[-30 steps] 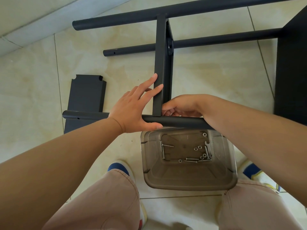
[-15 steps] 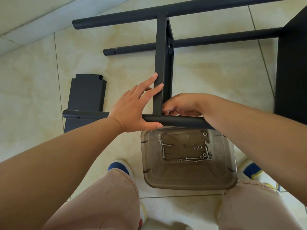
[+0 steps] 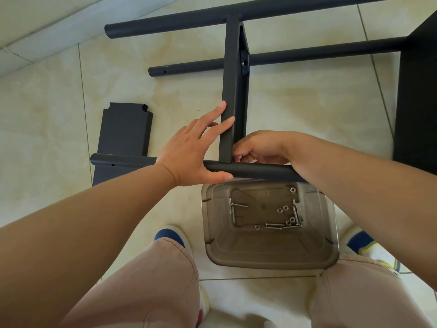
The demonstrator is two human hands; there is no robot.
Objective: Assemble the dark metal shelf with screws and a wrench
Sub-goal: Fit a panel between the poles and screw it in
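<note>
Bracing the joint comes first, I think: my left hand (image 3: pixel 189 155) lies released, fingers straight along the upright shelf panel (image 3: pixel 233 91), thumb under the near tube (image 3: pixel 255 171), so panel and tube meet square. My right hand (image 3: pixel 257 147) is curled at the inner corner of that joint, fingertips pinching something small I cannot make out, probably a screw or nut. To do this well, I would keep the left hand pressing steadily so the holes stay lined up, start the thread by fingers alone, and only then fetch the wrench (image 3: pixel 296 209).

The dark metal shelf lies on its side on the tiled floor (image 3: pixel 47 102), partly built. I count three tubes in view: the near one under my hands, a middle tube (image 3: pixel 307 54) and a far tube (image 3: pixel 177 22). One panel stands between them, another dark panel (image 3: pixel 416 95) sits at the right edge, and one loose panel (image 3: pixel 125 129) lies flat to the left.

One clear plastic bin (image 3: pixel 272 254) rests between my feet, just beside the near tube. Inside I make out one small wrench, roughly five long screws (image 3: pixel 274 225) and about seven nuts (image 3: pixel 280 210); they overlap, so the counts are approximate.
</note>
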